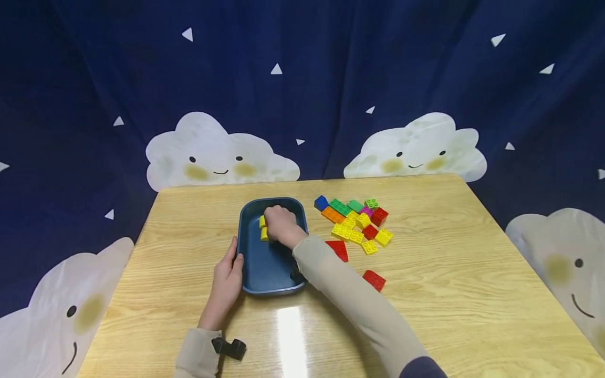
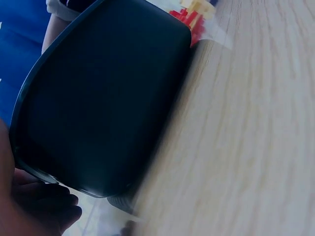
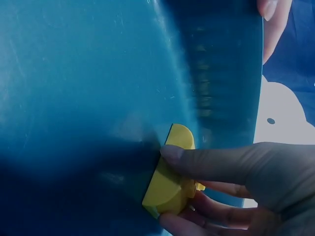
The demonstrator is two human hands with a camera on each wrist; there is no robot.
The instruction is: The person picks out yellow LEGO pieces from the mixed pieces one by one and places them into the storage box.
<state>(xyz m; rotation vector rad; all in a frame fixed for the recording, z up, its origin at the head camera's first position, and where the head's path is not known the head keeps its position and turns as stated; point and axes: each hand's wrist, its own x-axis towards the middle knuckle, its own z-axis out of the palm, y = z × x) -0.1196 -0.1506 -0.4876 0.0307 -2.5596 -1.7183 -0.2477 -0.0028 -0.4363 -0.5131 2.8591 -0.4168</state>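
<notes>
A dark blue plastic tub (image 1: 271, 270) stands on the table, longer from front to back than across. My left hand (image 1: 229, 275) grips its left side, the thumb at the rim and the fingers along the outer wall. Inside the tub, toward the back, my right hand (image 1: 282, 226) pinches a yellow toy brick (image 3: 172, 172) with a rounded side between thumb and fingers. From above, yellow pieces (image 1: 263, 234) show just left of that hand; the hand partly covers them. In the left wrist view the tub's wall (image 2: 103, 98) hides its contents.
Right of the tub lies a cluster of toy bricks: yellow (image 1: 341, 231), orange (image 1: 333, 214), green (image 1: 340, 207), blue (image 1: 321, 202) and red (image 1: 379, 216). Two red pieces, one a wedge (image 1: 338, 250) and one nearer (image 1: 374, 280), lie closer to the right sleeve. A dark curtain (image 1: 312, 94) hangs behind the wooden table (image 1: 449, 283).
</notes>
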